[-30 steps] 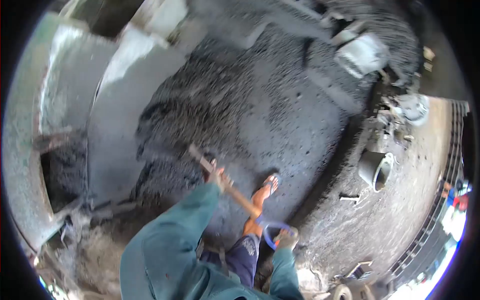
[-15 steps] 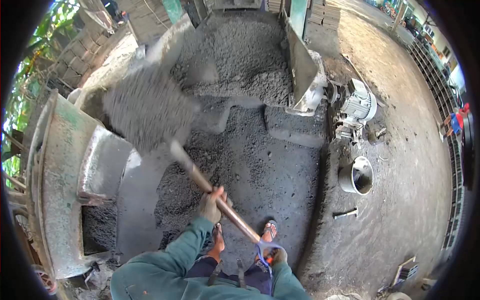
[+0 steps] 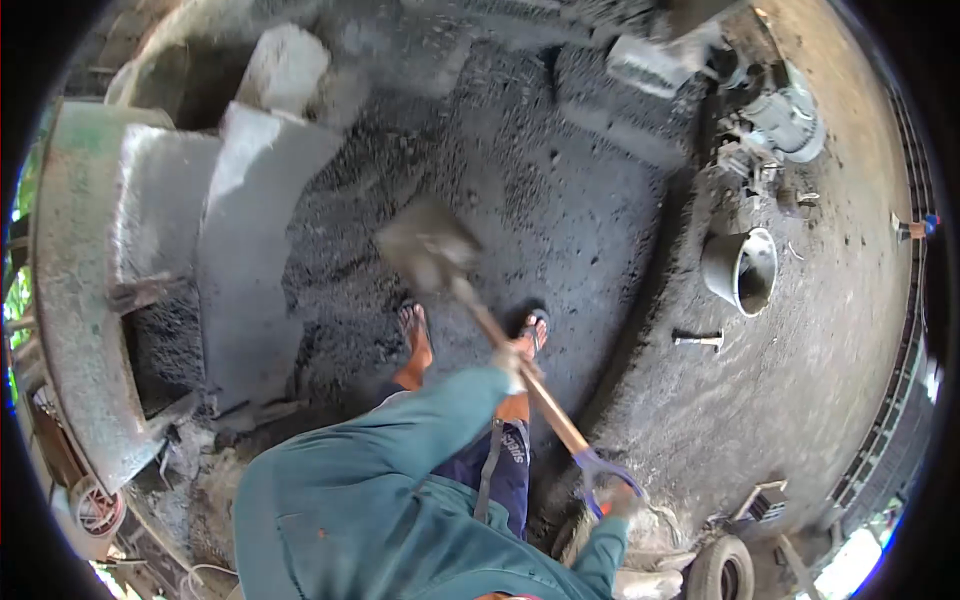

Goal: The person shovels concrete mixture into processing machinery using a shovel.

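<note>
A shovel [image 3: 553, 412] slants across the view, its wooden shaft ending in a purple D-shaped handle at the lower right. My left hand [image 3: 517, 366] is wrapped round the middle of the shaft, above my right foot. My right hand [image 3: 624, 497] grips the purple handle. The metal blade [image 3: 430, 243] is blurred and looks bare, over the dark floor ahead of my feet. Dark, gritty material [image 3: 345, 240] lies on the floor to the left of the blade.
A large green-grey metal machine [image 3: 80, 280] with a sloping plate [image 3: 245, 290] stands at left. On the raised right ledge are a motor [image 3: 788, 125], a bucket [image 3: 740, 270] and a hammer [image 3: 699, 340]. A tire [image 3: 721, 572] lies lower right. A distant person [image 3: 915, 228] is at far right.
The load of grey material in the air at left is gone. The blade has come back right and nearer my feet. Both hands moved right with the shovel, and the view tilted down.
</note>
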`<state>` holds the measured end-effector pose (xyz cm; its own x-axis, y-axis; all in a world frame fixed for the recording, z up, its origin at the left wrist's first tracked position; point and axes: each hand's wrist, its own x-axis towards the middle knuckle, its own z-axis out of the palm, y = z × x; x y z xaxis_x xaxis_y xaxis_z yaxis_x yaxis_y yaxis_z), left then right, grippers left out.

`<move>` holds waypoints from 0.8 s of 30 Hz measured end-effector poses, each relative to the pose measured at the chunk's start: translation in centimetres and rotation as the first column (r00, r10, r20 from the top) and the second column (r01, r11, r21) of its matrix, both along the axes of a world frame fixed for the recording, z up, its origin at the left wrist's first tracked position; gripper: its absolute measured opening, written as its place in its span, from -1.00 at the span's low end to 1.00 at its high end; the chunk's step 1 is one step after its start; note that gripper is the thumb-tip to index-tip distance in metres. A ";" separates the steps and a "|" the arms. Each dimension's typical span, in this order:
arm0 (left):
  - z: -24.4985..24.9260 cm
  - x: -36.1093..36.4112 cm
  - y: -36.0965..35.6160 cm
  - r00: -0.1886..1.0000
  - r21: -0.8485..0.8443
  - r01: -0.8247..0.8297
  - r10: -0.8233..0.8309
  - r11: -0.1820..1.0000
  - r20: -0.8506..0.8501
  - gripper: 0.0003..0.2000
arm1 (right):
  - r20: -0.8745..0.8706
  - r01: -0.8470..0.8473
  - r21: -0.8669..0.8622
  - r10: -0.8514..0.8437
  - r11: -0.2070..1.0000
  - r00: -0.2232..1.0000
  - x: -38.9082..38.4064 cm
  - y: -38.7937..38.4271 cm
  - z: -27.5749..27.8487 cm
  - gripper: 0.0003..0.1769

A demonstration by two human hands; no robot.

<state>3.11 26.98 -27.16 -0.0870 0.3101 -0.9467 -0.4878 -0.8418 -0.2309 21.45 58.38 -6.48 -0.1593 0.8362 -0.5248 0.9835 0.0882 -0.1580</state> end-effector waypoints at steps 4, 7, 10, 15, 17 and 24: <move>-0.3 0.6 11.9 0.991 0.303 -0.022 -0.020 0.953 0.135 -0.81 | -0.159 0.072 0.226 -0.036 0.972 0.987 3.0 8.6 6.6 -0.88; -5.8 -3.0 12.7 0.970 0.334 -0.130 0.050 0.934 0.238 -0.77 | -0.348 -0.070 0.202 0.139 0.977 0.927 -7.4 4.5 5.4 -0.89; -12.8 -9.7 -1.0 0.967 0.150 -0.255 0.250 0.955 0.049 -0.74 | -0.320 -0.223 -0.032 0.202 0.974 0.926 -14.6 -1.4 -9.0 -0.80; -16.7 -12.1 -17.4 0.982 -0.045 -0.187 0.186 0.981 -0.031 -0.77 | -0.456 -0.161 -0.176 0.065 0.971 0.888 -19.9 -17.0 -16.3 -0.85; -16.4 -9.0 -16.2 0.985 -0.076 -0.166 0.163 0.983 -0.048 -0.74 | -0.527 -0.163 -0.261 0.001 0.952 0.850 -17.1 -17.4 -13.5 -0.85; -6.0 1.9 -15.3 0.998 -0.223 -0.010 0.024 0.975 0.057 -0.92 | -0.225 0.219 -0.461 -0.352 0.860 0.908 -0.6 -13.7 -7.7 -0.77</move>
